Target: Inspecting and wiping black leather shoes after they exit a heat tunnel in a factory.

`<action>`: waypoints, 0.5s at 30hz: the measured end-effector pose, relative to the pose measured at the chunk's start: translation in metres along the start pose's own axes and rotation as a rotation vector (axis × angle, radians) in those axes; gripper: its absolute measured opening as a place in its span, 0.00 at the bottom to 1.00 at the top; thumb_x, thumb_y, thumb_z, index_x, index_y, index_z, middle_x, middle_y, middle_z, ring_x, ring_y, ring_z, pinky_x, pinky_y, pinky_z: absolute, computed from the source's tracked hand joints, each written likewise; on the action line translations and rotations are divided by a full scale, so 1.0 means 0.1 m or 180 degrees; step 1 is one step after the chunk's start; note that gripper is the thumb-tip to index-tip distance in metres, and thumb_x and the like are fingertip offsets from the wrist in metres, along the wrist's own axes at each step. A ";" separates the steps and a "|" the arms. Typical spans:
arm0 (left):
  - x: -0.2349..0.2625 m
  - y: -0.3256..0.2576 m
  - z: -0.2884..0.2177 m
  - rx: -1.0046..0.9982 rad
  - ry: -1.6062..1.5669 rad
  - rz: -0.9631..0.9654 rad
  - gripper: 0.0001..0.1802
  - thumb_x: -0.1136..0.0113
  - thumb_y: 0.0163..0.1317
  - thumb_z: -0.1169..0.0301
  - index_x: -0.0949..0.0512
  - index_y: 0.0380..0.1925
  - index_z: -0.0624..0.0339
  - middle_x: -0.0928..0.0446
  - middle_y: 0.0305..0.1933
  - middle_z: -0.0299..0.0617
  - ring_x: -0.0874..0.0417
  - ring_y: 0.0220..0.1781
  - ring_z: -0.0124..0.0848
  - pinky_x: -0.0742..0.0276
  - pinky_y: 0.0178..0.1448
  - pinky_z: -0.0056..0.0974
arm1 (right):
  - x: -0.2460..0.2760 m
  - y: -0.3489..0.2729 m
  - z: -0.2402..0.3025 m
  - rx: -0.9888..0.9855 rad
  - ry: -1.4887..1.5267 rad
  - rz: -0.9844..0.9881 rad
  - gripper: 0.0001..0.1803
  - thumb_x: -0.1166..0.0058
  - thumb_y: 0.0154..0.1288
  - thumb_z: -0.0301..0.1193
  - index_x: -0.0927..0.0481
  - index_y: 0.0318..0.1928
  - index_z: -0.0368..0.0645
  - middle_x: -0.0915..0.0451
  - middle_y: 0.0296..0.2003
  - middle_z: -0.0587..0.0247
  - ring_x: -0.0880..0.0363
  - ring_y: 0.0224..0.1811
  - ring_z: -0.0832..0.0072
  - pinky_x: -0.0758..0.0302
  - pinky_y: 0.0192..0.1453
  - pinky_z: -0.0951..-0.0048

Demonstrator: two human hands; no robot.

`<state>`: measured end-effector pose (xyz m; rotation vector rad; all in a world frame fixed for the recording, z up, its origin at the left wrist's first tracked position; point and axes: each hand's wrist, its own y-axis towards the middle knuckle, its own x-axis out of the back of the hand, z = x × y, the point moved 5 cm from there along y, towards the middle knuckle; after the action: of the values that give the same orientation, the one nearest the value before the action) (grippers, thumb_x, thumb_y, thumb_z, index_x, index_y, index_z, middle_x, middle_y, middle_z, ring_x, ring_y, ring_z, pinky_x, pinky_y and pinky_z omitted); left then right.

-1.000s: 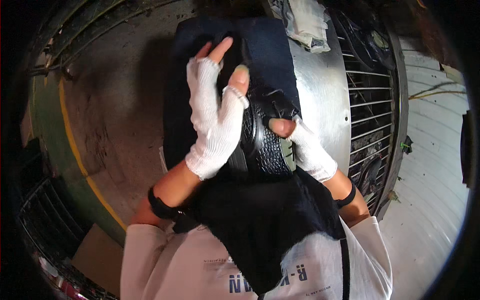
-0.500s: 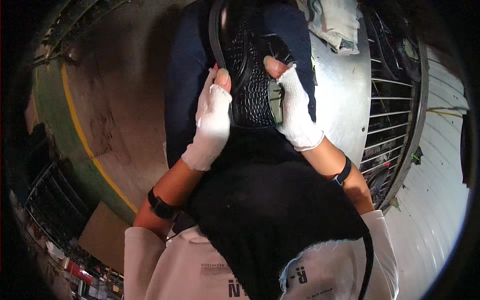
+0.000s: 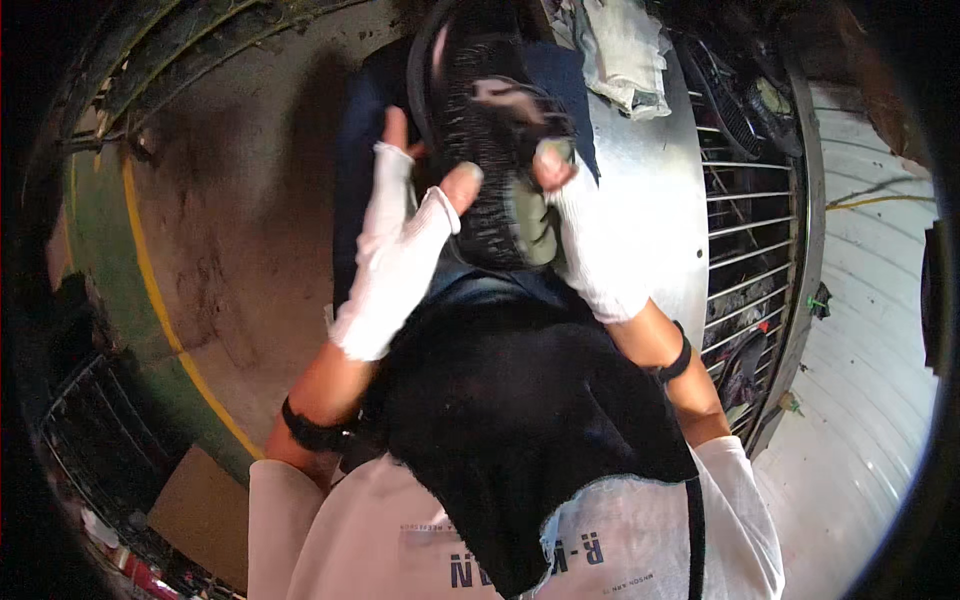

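A: Left hand (image 3: 395,255), white fingerless glove: fingers spread wide, thumb tip just touching the near-left edge of the black ribbed part (image 3: 490,150). Gripping nothing, as far as visible.

B: And the part itself?

A: Straight ahead of both hands, raised, long axis running away from the body. Olive patch at its lower right.

B: Right hand (image 3: 590,240)?

A: Nearer; closed on the part's right side, thumb pressed on top.

B: Packages, labels, signs?

A: Brown cardboard sheet (image 3: 195,515) lower left; no readable label seen. Pale rag (image 3: 625,50) upper right, on round metal housing (image 3: 660,200).
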<state>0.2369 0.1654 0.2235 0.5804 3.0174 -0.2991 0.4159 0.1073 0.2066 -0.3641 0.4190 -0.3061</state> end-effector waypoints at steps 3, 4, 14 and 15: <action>0.02 0.00 -0.34 0.0699 -0.1125 0.0300 0.39 0.30 0.73 0.65 0.36 0.78 0.64 0.18 0.61 0.48 0.15 0.61 0.33 0.20 0.68 0.38 | -0.30 -0.20 0.55 0.1181 -0.0532 0.0325 0.36 0.46 0.83 0.50 0.30 0.78 0.39 0.19 0.50 0.66 0.23 0.56 0.80 0.27 0.61 0.76; 0.08 0.00 -0.27 0.0666 -0.1871 0.0086 0.33 0.33 0.73 0.61 0.29 0.72 0.66 0.16 0.59 0.47 0.14 0.62 0.39 0.20 0.71 0.44 | -0.41 -0.26 0.71 0.1274 -0.0439 0.0562 0.38 0.47 0.83 0.50 0.33 0.80 0.38 0.20 0.56 0.65 0.25 0.60 0.79 0.30 0.66 0.75; 0.01 -0.31 -0.45 -0.0211 -0.1799 -0.0742 0.33 0.42 0.73 0.52 0.26 0.66 0.68 0.22 0.67 0.55 0.18 0.65 0.45 0.24 0.74 0.51 | -0.45 -0.30 0.38 0.2332 -0.1132 -0.0672 0.25 0.48 0.85 0.41 0.19 0.65 0.31 0.17 0.54 0.47 0.20 0.53 0.64 0.26 0.65 0.68; -0.02 -0.23 -0.56 -0.0053 -0.2003 -0.0399 0.28 0.42 0.75 0.55 0.24 0.64 0.67 0.20 0.65 0.54 0.17 0.63 0.42 0.21 0.71 0.50 | -0.53 -0.25 0.50 0.1123 -0.0596 -0.0159 0.24 0.51 0.87 0.40 0.19 0.64 0.31 0.17 0.59 0.44 0.19 0.59 0.62 0.26 0.67 0.69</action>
<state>0.2289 0.1547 0.2829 0.2308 2.4430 -0.3772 0.3865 0.1176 0.2768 -0.0565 0.1666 -0.3838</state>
